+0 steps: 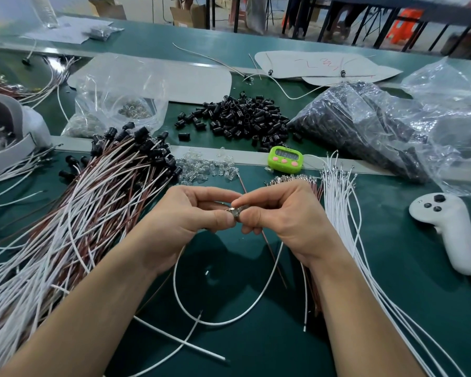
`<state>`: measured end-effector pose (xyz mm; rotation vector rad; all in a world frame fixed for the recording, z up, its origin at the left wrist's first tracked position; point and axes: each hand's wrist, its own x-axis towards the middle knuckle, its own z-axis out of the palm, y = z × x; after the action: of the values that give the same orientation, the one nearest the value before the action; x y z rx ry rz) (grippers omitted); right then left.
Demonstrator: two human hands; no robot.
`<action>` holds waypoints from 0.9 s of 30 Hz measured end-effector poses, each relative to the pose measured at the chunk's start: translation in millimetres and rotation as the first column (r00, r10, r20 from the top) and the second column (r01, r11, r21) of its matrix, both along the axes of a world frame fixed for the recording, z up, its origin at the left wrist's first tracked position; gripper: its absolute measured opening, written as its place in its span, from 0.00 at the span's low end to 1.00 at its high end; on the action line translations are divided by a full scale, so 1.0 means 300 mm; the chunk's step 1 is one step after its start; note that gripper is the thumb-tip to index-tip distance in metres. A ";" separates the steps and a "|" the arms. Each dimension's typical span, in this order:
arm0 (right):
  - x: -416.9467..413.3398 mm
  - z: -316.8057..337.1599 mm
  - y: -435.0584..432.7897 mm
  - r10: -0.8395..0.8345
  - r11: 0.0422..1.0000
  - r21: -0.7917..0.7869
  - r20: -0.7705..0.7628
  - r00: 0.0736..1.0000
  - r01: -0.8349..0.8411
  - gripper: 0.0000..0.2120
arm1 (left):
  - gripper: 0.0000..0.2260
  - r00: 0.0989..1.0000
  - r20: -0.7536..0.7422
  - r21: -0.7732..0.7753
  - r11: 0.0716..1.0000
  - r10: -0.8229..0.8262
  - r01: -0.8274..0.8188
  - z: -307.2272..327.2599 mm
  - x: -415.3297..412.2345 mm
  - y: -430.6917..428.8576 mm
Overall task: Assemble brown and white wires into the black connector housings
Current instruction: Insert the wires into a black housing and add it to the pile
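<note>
Now the left hand [188,219] and right hand [283,216] both pinch a tiny shiny part [235,212] just below the timer [285,161]. A white wire [229,322] and a brown wire [271,254] hang from their grip. Housings [239,115] lie beyond the timer. A crooked push could bend the wire tips.

One left hand [184,223], one right hand [283,216], one timer [285,158], one controller [446,227]

The left hand [185,213] and the right hand [280,213] are meeting above the dark green table mat [256,349], both pinching a small clear part [235,212] with a metal terminal; a thin white insulated wire [229,321] is looping below them; a thin brown wire [272,254] is trailing beside it; a pile of black cylindrical plastic housings [242,115] is lying beyond.
</note>
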<state>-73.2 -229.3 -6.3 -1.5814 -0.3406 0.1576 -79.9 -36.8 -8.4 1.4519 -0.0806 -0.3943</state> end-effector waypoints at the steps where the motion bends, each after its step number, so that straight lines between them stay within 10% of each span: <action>1: 0.000 0.000 0.000 0.001 1.000 0.004 -0.002 1.000 -0.001 0.10 | 0.15 1.000 0.001 -0.006 1.000 0.005 -0.005 0.000 0.000 0.000; 27: 0.002 -0.017 0.001 -0.102 0.980 -0.152 0.156 0.982 0.126 0.09 | 0.12 0.993 -0.049 -0.055 0.992 0.110 -0.113 0.000 -0.012 -0.043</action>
<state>-72.6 -228.9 -11.5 -1.7738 -0.3578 -0.0227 -83.4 -49.7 -8.4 1.3831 0.0258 -0.3312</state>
